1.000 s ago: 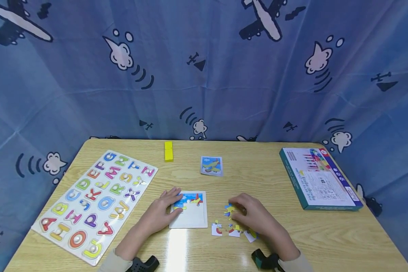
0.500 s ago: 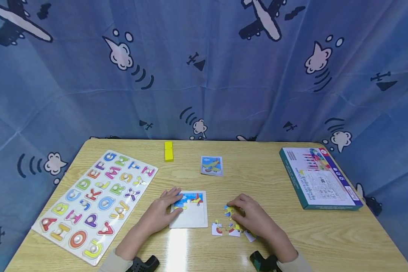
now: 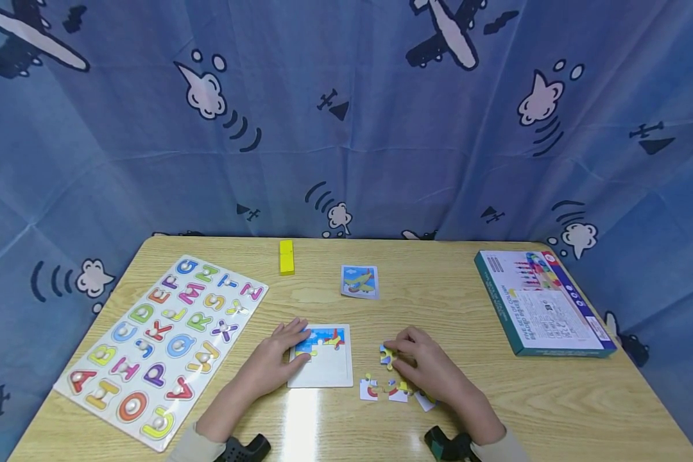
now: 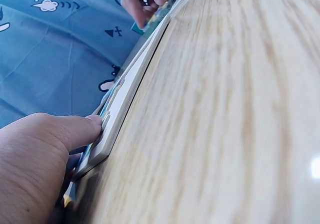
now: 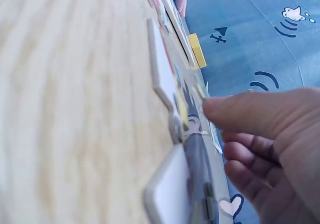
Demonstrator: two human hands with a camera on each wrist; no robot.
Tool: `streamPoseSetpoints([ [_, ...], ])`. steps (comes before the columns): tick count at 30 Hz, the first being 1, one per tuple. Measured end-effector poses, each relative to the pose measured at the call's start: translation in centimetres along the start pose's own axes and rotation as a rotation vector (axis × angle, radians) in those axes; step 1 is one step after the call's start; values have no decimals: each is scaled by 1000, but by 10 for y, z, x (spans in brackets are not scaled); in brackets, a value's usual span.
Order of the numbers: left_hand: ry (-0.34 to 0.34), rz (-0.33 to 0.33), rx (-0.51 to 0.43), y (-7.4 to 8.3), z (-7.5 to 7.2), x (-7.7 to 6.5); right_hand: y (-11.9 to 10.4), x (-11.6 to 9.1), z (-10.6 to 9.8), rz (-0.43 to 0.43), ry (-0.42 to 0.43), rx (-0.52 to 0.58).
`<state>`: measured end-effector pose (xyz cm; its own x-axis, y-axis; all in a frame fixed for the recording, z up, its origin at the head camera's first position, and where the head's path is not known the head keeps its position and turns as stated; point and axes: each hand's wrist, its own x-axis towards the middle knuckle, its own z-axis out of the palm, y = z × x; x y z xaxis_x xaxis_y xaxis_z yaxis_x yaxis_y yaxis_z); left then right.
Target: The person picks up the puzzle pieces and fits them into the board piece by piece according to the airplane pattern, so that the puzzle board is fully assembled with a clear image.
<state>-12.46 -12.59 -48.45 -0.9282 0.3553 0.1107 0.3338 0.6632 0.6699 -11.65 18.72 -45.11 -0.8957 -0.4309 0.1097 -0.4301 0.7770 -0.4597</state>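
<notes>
My left hand (image 3: 277,359) rests on the left side of a white puzzle tray (image 3: 332,375), its thumb and fingers spread over the edge. Joined blue, red and yellow pieces (image 3: 329,336) fill the tray's upper part; the lower part shows bare white. To the tray's right, my right hand (image 3: 424,364) pinches a yellow and blue jigsaw piece (image 3: 387,357) between thumb and fingers, low over the table. In the right wrist view a yellow edge of that piece (image 5: 201,91) shows at the thumb tip. Several loose pieces (image 3: 368,389) lie below this hand, some partly hidden by it.
A picture card of a yellow plane (image 3: 359,282) lies behind the tray. Yellow blocks (image 3: 287,257) stand at the back edge. On the left lies an alphabet board (image 3: 167,346); on the right, a flat box (image 3: 545,305). A blue curtain (image 3: 346,128) hangs behind the table (image 3: 554,404).
The jigsaw piece at my right fingertips has turned and shifted slightly left, and the right hand has edged left with it. My left hand and the tray stay put.
</notes>
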Motion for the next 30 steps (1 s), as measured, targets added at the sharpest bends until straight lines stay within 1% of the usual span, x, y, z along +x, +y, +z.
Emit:
streamPoseSetpoints([
  [8,-3,5,-4,0,-1,-1,-5,2,-2,-86,40,-92],
  [15,-2,8,5,-1,0,-1,-16,10,1,-134,45,-74],
  [20,0,15,13,-2,1,-1,-26,18,7,-146,21,-48],
  [23,4,16,17,-3,1,-1,-33,24,12,-153,-6,-22],
  [30,7,25,27,-2,1,0,-51,38,24,-171,-66,0],
])
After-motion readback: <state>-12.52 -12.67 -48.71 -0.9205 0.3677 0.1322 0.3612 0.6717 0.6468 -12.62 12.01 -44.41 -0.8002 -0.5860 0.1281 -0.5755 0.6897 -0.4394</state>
